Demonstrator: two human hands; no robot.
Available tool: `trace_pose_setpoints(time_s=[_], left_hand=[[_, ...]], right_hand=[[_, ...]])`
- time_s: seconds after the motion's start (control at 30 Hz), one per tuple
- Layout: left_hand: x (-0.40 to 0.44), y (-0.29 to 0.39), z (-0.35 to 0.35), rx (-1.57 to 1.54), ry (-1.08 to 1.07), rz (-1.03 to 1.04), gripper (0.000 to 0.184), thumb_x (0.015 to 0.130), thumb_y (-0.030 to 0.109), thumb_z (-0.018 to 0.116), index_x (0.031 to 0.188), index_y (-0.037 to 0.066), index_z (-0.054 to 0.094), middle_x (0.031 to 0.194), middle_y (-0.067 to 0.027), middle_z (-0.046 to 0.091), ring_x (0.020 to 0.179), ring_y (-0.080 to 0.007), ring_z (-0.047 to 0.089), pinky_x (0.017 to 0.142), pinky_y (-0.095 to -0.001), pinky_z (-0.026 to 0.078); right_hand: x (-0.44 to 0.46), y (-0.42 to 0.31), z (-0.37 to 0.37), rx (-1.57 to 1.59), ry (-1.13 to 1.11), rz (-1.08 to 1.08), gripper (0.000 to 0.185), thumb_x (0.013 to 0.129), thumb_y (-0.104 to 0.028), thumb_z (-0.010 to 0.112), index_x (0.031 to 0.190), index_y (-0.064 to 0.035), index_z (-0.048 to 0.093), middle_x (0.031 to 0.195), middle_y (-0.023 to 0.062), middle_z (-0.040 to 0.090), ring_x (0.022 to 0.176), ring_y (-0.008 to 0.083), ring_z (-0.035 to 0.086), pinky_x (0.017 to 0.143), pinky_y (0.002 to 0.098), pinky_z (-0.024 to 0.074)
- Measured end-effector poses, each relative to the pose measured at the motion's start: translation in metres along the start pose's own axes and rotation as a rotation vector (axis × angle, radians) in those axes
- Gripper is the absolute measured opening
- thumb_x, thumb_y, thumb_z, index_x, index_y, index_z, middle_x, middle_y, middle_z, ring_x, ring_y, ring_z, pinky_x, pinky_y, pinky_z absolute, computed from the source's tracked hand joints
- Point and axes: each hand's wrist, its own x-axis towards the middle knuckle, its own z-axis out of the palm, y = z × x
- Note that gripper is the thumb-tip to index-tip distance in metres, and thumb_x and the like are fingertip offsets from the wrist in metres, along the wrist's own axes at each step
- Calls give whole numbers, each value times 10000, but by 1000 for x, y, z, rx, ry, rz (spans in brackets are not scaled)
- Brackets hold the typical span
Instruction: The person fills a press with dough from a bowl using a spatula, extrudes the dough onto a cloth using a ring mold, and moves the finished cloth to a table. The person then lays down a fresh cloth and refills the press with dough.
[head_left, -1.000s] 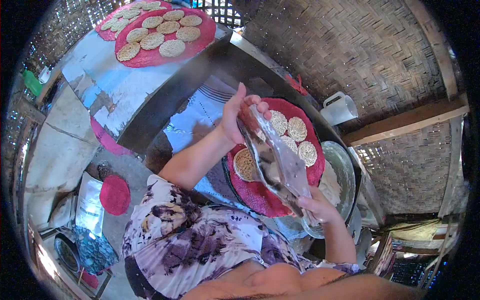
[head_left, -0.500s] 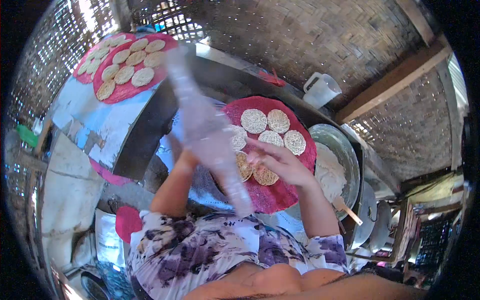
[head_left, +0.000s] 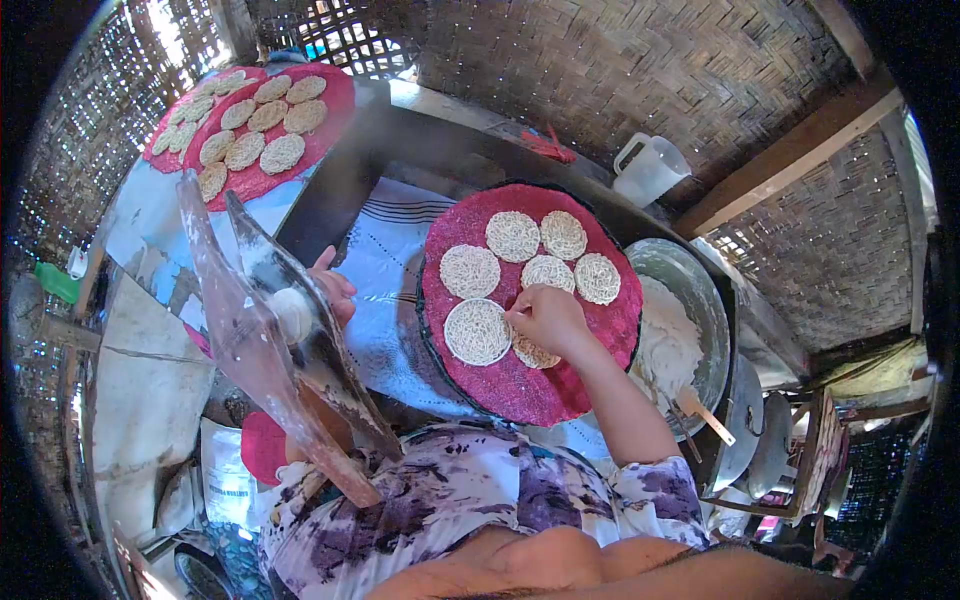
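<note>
My left hand (head_left: 336,287) is closed around a long wooden noodle press (head_left: 245,315), which partly hides the palm and forearm. The press is tilted, its two long arms smeared pale, with a white round part between them. Over a round red mat (head_left: 585,385), the fingers of my right hand (head_left: 552,318) are pinched at the edge of a thin white ring (head_left: 447,345). Inside the ring lies a round of fine pale strands (head_left: 478,333). Several similar lacy rounds (head_left: 513,236) rest on the mat, one partly under my right hand.
A metal basin (head_left: 715,320) of pale dough, with a wooden-handled tool (head_left: 710,418), stands at the right. Behind it is a plastic jug (head_left: 652,170). More red mats with lacy rounds (head_left: 267,117) lie back left. White cloth (head_left: 385,300) lies under the mat.
The noodle press has swung left, away from above the mat, with my left hand. My right hand has gone from spread fingers to a pinch at the ring. The front-left round is now uncovered.
</note>
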Motion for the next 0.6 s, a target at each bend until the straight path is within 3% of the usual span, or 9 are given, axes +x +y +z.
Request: trace_pose_setpoints(time_s=[0.13, 0.2, 0.37, 0.53, 0.6], left_hand=[[3, 4, 8, -39, -37, -29, 181, 676, 0, 621, 747, 95, 484, 655, -10, 473, 639, -167, 554, 982, -498, 307], [-5, -1, 2, -125, -65, -163, 189, 727, 39, 620, 765, 107, 448, 663, 8, 469, 663, -175, 569, 1007, -517, 258], [-2, -1, 7, -39, -83, -38, 225, 725, 18, 632, 754, 110, 429, 628, 4, 475, 654, -188, 581, 1030, -519, 217], [-12, -17, -9, -204, -116, -122, 180, 784, 80, 572, 689, 101, 420, 599, -33, 485, 622, -216, 581, 1030, -511, 229], [-14, -24, -12, -170, -190, -112, 204, 741, 34, 591, 729, 102, 400, 626, -19, 467, 634, -189, 570, 1029, -513, 236]], right_hand=[[-2, 0, 3, 39, 116, -75, 202, 695, -282, 599, 732, -95, 667, 759, 109, 612, 746, 298, 595, 680, 402, 474], [-5, 2, -1, 134, 171, -95, 193, 685, -264, 609, 726, -83, 662, 731, 103, 601, 722, 289, 592, 652, 389, 469], [-35, 36, -47, 289, 365, -23, 175, 673, -225, 638, 711, -54, 651, 687, 86, 592, 665, 235, 588, 596, 327, 452], [-83, 111, -54, 339, 434, 320, 184, 689, -232, 630, 690, -49, 650, 674, 83, 608, 629, 199, 582, 580, 306, 447], [-95, 128, -43, 299, 410, 484, 209, 678, -263, 633, 680, -55, 652, 681, 92, 615, 633, 198, 589, 584, 310, 453]])
